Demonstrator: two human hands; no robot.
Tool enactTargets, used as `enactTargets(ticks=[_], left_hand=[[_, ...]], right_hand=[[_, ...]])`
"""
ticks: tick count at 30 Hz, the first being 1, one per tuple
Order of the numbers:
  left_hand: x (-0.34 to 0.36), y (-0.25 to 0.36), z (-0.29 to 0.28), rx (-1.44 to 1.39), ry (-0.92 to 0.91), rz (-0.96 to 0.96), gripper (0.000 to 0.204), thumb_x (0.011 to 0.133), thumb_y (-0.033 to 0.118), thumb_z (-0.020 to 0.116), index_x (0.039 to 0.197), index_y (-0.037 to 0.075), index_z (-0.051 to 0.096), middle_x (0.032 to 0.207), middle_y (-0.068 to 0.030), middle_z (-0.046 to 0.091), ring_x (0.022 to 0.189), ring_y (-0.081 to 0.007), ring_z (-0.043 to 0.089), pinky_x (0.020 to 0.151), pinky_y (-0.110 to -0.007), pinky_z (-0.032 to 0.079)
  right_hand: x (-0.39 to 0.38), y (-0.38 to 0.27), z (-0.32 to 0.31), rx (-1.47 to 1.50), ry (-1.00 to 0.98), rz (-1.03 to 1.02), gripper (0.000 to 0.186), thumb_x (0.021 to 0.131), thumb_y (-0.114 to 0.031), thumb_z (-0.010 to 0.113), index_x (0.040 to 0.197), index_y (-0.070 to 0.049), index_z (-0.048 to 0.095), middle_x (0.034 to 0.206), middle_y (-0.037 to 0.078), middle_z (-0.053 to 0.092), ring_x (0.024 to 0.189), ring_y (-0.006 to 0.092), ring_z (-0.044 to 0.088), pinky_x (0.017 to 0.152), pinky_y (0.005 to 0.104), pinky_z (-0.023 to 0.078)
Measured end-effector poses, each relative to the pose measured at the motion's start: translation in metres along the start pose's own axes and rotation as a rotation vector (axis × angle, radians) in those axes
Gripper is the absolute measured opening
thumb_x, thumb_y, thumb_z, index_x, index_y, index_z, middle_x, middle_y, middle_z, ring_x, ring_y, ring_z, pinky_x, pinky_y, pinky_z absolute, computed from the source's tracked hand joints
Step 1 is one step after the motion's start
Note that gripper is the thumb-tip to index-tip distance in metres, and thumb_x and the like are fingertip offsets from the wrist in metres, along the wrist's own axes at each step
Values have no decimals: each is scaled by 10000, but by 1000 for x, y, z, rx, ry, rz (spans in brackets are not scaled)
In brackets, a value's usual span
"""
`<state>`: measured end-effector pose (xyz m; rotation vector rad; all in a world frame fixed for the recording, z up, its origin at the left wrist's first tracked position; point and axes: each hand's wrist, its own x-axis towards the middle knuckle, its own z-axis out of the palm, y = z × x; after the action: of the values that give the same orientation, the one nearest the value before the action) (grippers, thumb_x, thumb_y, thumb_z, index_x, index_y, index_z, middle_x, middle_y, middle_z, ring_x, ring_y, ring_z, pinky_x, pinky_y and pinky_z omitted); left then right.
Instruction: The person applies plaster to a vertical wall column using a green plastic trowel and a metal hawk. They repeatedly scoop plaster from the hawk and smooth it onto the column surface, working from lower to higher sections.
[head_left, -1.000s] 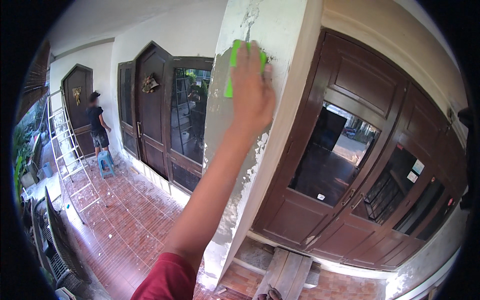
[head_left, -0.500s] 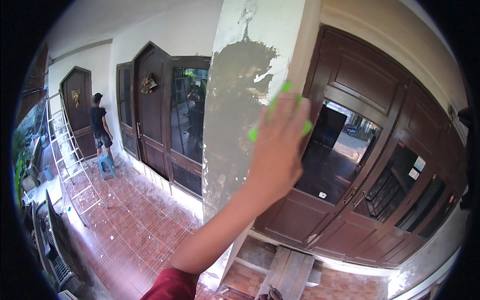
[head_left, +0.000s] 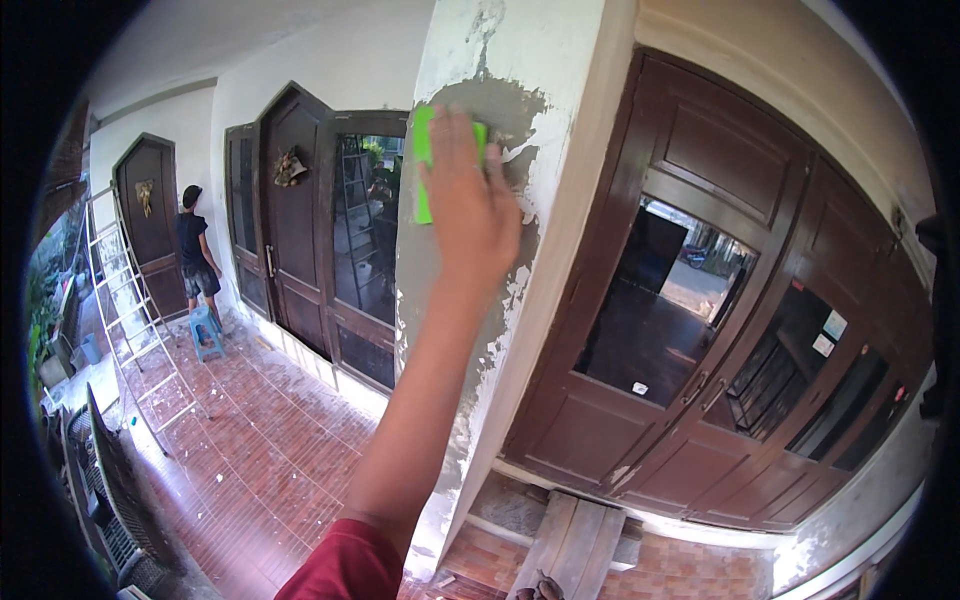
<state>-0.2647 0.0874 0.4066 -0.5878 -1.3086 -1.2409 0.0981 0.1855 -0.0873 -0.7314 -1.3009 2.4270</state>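
Note:
My left hand (head_left: 470,195) presses a flat green plastic putty spreader (head_left: 423,160) against the pillar. Its fingers lie over the back of the spreader, so part of it is hidden. Around it, a rough grey patch of filler (head_left: 510,100) covers much of the white-painted pillar (head_left: 565,60), with ragged, flaking paint edges on the right. My arm in a dark red sleeve rises from the lower edge. My right hand is out of sight.
Brown panelled doors (head_left: 735,110) with glass stand right of the pillar. Below is a wooden bench (head_left: 570,540). On the left are a light-coloured ladder (head_left: 135,310), a blue stool (head_left: 206,335), another person (head_left: 193,240), and wicker furniture (head_left: 105,490). Chips litter the tiled floor (head_left: 260,460).
My left hand has swept the green spreader leftward and upward across the grey patch, from the pillar's right edge to its left side. The view has shifted slightly.

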Motion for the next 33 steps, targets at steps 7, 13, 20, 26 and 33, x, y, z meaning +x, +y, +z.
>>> enactTargets(ticks=[7, 13, 20, 26, 33], left_hand=[[-23, 68, 22, -57, -108, 126, 597, 886, 3, 508, 1461, 28, 347, 1522, -222, 315, 1416, -405, 282, 1139, -573, 202], [-59, 94, -14, -251, -459, 338, 770, 729, -84, 528, 1464, 14, 321, 1538, -205, 292, 1441, -401, 235, 1155, -576, 152], [-49, 23, -57, -27, -156, 222, 695, 794, -54, 504, 1459, -35, 304, 1521, -258, 285, 1442, -416, 219, 1148, -575, 165], [-8, -20, -15, 18, 39, 33, 505, 948, 62, 457, 1426, -58, 346, 1496, -281, 305, 1420, -450, 232, 1134, -578, 203], [-9, 28, 15, -64, -71, 172, 646, 849, 25, 533, 1442, -67, 295, 1516, -293, 245, 1428, -459, 203, 1133, -614, 176]], right_hand=[[-3, -3, 4, 104, 83, 102, 416, 982, -303, 541, 1325, -74, 487, 947, 121, 621, 672, 186, 585, 597, 284, 492], [11, 10, 5, 3, -21, -1, 383, 982, -279, 537, 1303, -72, 515, 897, 107, 622, 761, 199, 598, 680, 305, 494], [9, 6, 0, 85, 25, 107, 392, 984, -284, 535, 1304, -58, 510, 878, 123, 622, 738, 207, 597, 651, 303, 484], [21, 17, -8, 43, 63, 99, 428, 970, -300, 561, 1331, -81, 492, 881, 133, 623, 699, 211, 587, 613, 314, 484], [21, 3, 3, -53, 10, 130, 423, 971, -307, 556, 1338, -107, 492, 876, 105, 615, 590, 157, 541, 494, 276, 441]])
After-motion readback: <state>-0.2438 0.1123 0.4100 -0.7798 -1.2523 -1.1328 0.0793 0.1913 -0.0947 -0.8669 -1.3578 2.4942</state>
